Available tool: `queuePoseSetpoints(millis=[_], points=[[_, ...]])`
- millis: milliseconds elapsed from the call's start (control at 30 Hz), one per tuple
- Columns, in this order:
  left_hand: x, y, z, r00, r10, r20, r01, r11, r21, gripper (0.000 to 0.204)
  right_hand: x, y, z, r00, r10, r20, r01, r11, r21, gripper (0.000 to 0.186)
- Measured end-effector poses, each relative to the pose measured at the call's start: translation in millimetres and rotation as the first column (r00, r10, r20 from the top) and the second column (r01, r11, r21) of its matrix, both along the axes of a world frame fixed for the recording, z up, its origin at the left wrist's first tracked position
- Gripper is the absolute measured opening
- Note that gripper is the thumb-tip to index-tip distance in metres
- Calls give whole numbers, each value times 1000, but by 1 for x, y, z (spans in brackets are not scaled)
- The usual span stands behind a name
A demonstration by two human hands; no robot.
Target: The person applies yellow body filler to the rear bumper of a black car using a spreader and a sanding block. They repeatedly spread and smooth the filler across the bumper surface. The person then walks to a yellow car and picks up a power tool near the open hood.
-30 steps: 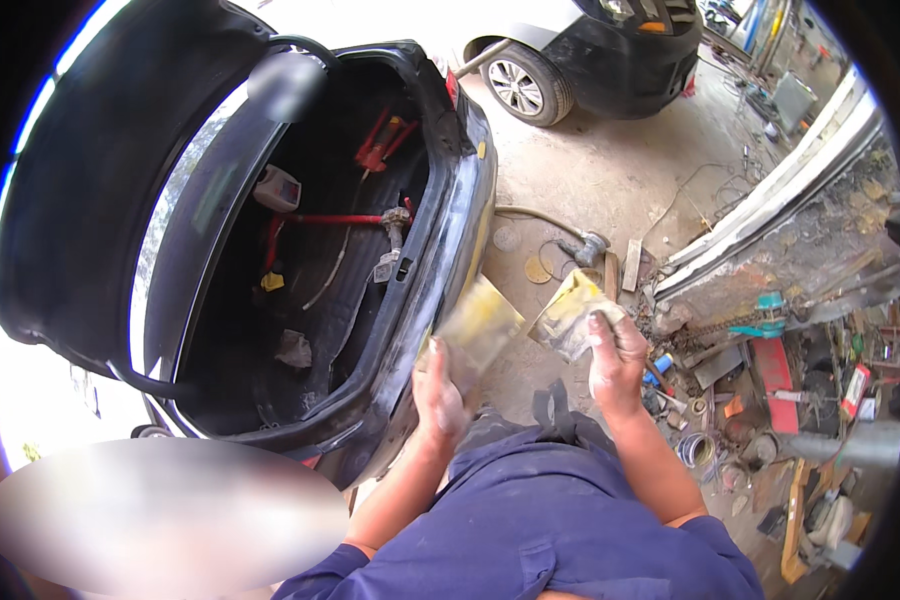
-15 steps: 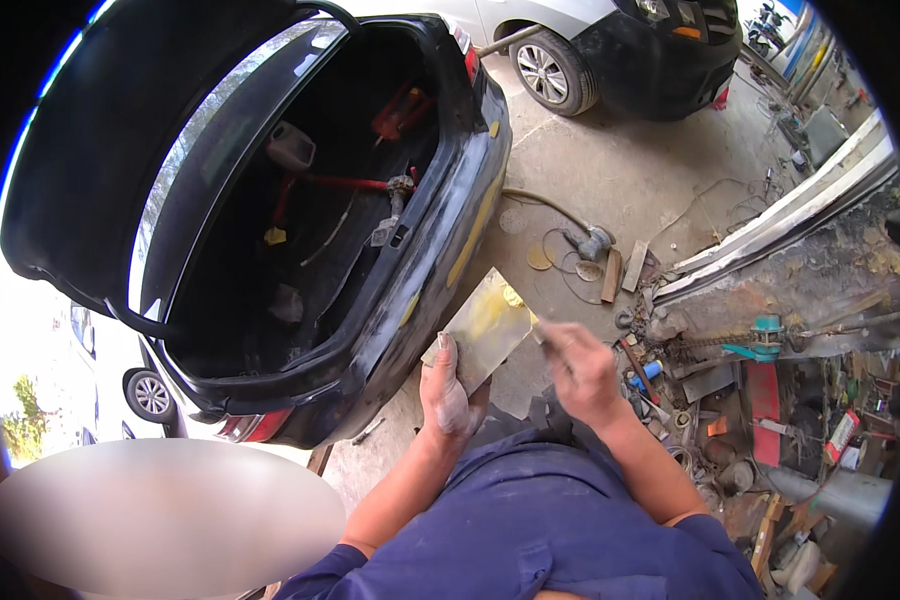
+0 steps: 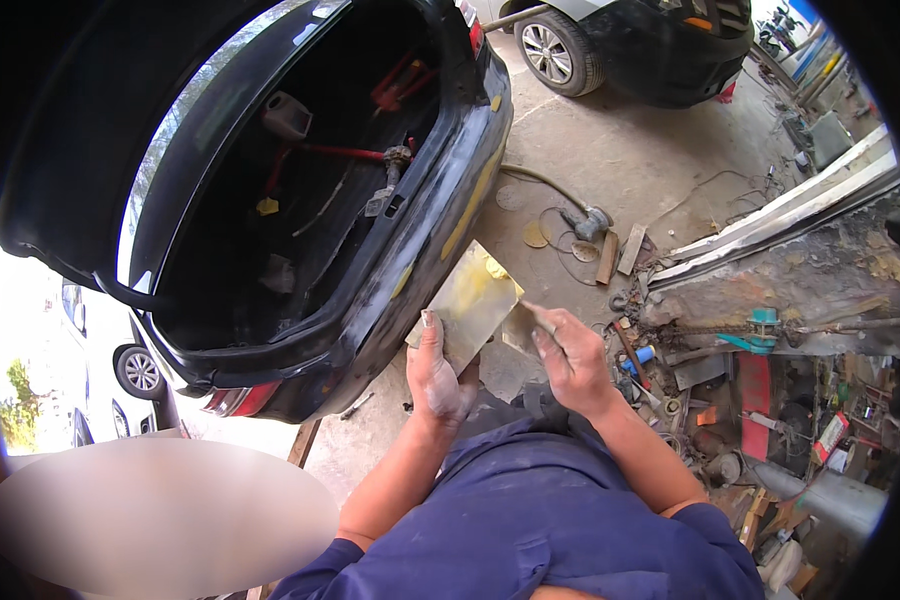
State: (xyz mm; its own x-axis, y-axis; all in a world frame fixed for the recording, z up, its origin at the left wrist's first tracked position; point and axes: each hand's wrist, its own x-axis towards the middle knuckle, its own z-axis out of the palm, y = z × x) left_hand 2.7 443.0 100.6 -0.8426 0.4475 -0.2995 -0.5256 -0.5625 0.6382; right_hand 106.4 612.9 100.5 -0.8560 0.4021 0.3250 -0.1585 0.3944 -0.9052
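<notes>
My left hand (image 3: pixel 437 388) grips a flat, pale rectangular board (image 3: pixel 462 312) by its near corner, thumb on top. Yellow body filler (image 3: pixel 495 268) is smeared over the board, with a thicker lump at its far corner. Closed around a thin putty knife (image 3: pixel 522 330), my right hand (image 3: pixel 574 366) is just right of the board; the blade is close to the board's right edge, and I cannot tell whether they touch. Beyond the board lies the dark car's rear bumper (image 3: pixel 417 325), with grey sanded patches and a yellow filler strip (image 3: pixel 473 205).
The car's trunk (image 3: pixel 220 260) stands open, holding a red-handled tool and a pale jug (image 3: pixel 287 116). A sander (image 3: pixel 592 222) with a hose, sanding discs and wood blocks (image 3: pixel 630 249) lie on the concrete. Clutter and a green vise (image 3: pixel 763 328) are at right; another car (image 3: pixel 650 50) is behind.
The board has shifted slightly left and away from me. My right hand has lowered and turned, bringing the putty knife's blade into clearer view beside the board.
</notes>
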Motion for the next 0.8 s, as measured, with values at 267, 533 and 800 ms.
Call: queuePoseSetpoints(millis=[267,533,800], points=[[26,0,0,994,-53,99,71,980,-187,50,-9,9,10,975,-211,-61,166,889,-426,29],[3,-3,8,998,-10,-67,8,999,-42,50,3,-3,-14,990,-54,129,48,998,50,31],[43,6,-1,915,-315,253,344,936,-79,41,-26,61,-37,936,9,-351,-348,157,-924,40]])
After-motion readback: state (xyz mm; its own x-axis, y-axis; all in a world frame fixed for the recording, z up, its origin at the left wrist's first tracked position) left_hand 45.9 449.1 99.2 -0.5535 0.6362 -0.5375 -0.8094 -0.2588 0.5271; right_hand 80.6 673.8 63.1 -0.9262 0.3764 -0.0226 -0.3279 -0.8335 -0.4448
